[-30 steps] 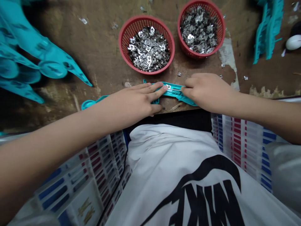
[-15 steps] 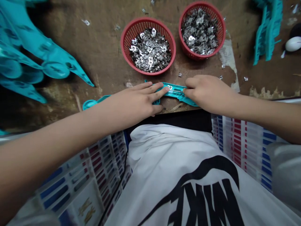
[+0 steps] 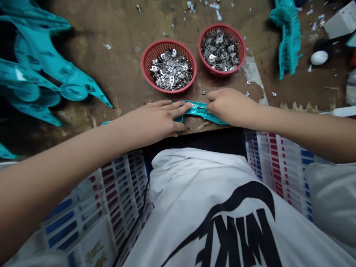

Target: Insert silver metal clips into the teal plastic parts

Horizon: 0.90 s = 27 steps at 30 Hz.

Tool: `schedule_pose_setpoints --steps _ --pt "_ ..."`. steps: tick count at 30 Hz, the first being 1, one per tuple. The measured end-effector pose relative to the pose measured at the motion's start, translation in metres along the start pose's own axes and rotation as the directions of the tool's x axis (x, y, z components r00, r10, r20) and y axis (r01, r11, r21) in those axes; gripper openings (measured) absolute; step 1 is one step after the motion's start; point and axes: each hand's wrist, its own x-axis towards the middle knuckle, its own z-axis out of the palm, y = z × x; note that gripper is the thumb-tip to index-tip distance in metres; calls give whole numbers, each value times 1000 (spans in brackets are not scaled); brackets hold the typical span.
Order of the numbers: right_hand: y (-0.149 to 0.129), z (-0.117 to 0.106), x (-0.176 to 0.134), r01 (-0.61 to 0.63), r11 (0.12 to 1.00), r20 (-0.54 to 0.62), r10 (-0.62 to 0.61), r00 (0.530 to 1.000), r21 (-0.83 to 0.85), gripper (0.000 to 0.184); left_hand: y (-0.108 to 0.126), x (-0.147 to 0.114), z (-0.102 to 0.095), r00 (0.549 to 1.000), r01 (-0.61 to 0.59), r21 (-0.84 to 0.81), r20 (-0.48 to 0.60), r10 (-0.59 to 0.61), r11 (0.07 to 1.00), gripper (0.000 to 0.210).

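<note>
A long teal plastic part (image 3: pixel 198 109) lies along the table's front edge, with ribs inside and a small shiny metal plate (image 3: pixel 193 105) on it. Across its left portion rests my left hand (image 3: pixel 164 118), flat with fingers spread, one fingertip at the metal plate. My right hand (image 3: pixel 232 106) is closed, its curled fingertips down at the part's right portion. Whatever sits between those fingertips is hidden. Just beyond the hands stand a red basket (image 3: pixel 144 66) of small metal plates and a second red basket (image 3: pixel 200 48) of similar metal pieces.
Several teal plastic parts (image 3: pixel 47 61) are piled at the left, and more teal parts (image 3: pixel 289 37) lie at the far right. Near them are a white rounded object (image 3: pixel 319 58) and a white box (image 3: pixel 340 20). Loose metal bits are scattered about. Slatted plastic crates (image 3: pixel 111 193) flank my lap.
The view has shifted, showing more of the table's far side. My left fingertip now covers part of the metal plate. Both hands stay at the teal part.
</note>
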Motion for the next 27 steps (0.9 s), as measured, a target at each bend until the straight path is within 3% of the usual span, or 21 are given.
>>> schedule_pose_setpoints --steps 9,16,22,27 --pt "-2 -2 -5 18 1000 8 -18 1000 -10 42 10 -1 -6 1000 -13 20 -19 14 1000 41" --pt "1 2 0 -17 1000 -23 17 1000 -8 43 5 1 -8 1000 -11 68 13 10 998 38" --pt "4 -1 -2 54 999 -5 -54 999 3 40 8 0 -12 1000 -10 96 -15 12 995 35" --pt "5 6 1 68 997 -76 -65 995 42 40 9 2 -11 1000 21 42 -3 -21 999 38"
